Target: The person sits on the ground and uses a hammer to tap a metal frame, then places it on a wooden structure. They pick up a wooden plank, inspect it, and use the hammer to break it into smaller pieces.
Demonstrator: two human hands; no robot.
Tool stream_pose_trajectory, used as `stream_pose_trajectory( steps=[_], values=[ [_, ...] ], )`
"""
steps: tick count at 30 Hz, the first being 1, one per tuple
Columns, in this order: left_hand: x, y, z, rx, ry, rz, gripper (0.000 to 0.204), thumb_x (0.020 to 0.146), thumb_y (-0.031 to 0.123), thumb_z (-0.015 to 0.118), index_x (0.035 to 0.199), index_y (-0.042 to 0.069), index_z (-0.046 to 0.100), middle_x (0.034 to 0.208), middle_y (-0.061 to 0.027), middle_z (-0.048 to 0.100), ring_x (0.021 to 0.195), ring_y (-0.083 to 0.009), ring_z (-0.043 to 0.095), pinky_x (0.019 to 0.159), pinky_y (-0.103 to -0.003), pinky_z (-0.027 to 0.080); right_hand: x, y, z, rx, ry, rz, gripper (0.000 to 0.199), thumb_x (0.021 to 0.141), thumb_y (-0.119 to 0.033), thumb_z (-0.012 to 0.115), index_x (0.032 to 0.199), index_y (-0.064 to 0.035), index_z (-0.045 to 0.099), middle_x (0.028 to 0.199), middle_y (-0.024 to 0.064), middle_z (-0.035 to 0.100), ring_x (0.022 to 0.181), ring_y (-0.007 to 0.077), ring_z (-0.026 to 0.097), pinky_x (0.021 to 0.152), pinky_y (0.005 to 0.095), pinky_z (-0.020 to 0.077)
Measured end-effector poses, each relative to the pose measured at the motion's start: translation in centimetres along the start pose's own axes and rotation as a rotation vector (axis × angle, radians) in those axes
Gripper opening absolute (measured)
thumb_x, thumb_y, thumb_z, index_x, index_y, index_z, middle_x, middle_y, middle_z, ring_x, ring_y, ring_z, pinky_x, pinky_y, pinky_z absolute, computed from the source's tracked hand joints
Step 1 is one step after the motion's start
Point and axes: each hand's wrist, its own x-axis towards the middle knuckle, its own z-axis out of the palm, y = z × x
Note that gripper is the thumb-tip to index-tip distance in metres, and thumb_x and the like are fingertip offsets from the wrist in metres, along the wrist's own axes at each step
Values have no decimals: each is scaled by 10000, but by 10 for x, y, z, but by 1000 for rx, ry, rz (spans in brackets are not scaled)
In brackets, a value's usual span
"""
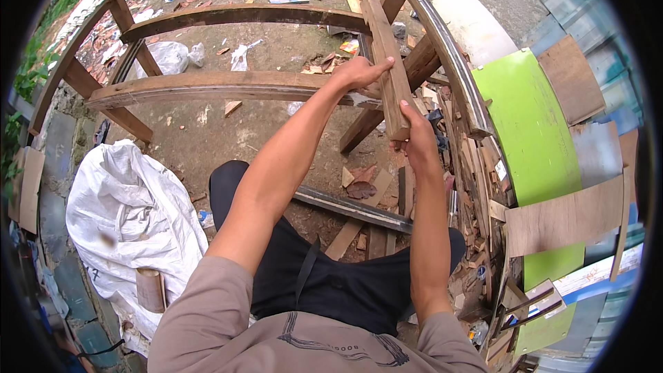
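A short wooden plank (388,72) lies in both my hands, tilted so that its far end points away from me. My left hand (360,73) grips its left side around the middle, thumb on the top face and fingers mostly hidden. My right hand (418,137) is closed round the near end, thumb along the right edge and fingertips under it. Just beneath and beyond the plank is a wooden frame with a front rail (235,88) and a back rail (242,15). Whether the plank touches the frame I cannot tell.
A white sack (131,214) stands at my left, by a block wall (76,290). A loose wooden bar (352,208) lies between my knees. Wood scraps pile up on the right beside a green panel (528,124) and several boards. Debris litters the ground beyond the frame.
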Motion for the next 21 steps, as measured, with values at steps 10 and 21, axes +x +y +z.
stream_pose_trajectory(
  steps=[10,21],
  values=[
    [5,-2,3,7,19,-1,1021,725,902,468,996,-40,750,868,-228,695,902,-337,693,825,-431,506,31,-3,4,23,-6,16,459,931,-473,600,1171,-83,625,917,49,649,777,163,614,563,333,492],
    [3,-5,2,5,57,7,979,671,929,495,858,3,749,749,-144,682,786,-285,693,724,-404,510,26,-7,4,60,-6,48,542,945,-518,577,1283,-95,552,1017,72,645,797,195,646,631,350,549]
  ],
)
